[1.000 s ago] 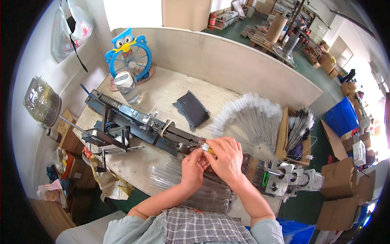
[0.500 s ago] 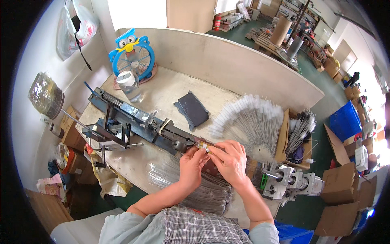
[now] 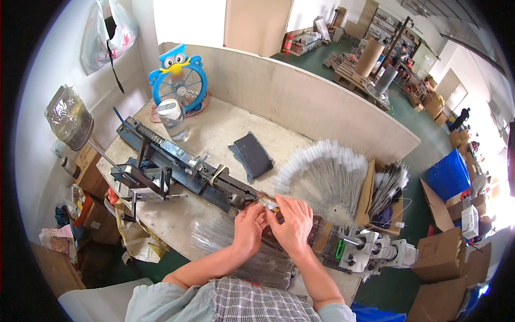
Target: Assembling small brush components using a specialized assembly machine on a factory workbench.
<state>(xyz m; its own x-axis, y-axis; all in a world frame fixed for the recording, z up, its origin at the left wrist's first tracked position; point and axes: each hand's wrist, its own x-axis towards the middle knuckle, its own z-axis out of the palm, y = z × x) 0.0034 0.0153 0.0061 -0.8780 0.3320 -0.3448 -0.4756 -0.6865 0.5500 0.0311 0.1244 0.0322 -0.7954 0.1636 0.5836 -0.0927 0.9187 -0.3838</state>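
At your far left, a plastic-wrapped cup shape [image 3: 70, 119] sits on a rod, and a plastic bag [image 3: 107, 45] hangs on the wall. A long dark metal machine [image 3: 179, 160] slants across your table [image 3: 217, 126] toward your hands; behind it stand a blue fan [image 3: 174, 87] and a clear bottle [image 3: 176, 129]. Your left hand [image 3: 249, 229] has its fingers curled, tips at the near side of a small yellow-and-white piece [image 3: 269, 204], by the machine's right part. Beyond that hand lies a dark flat slab [image 3: 254, 154]; under your forearms is a bundle of thin wires [image 3: 263, 264]. Your right hand [image 3: 291, 222] bends its fingertips to the piece's right side. The fingertips overlap too closely to tell whether either hand grips it. Farther right come spread white-tipped wires [image 3: 332, 180], a silver metal unit [image 3: 370, 249] and a cardboard box [image 3: 439, 253].
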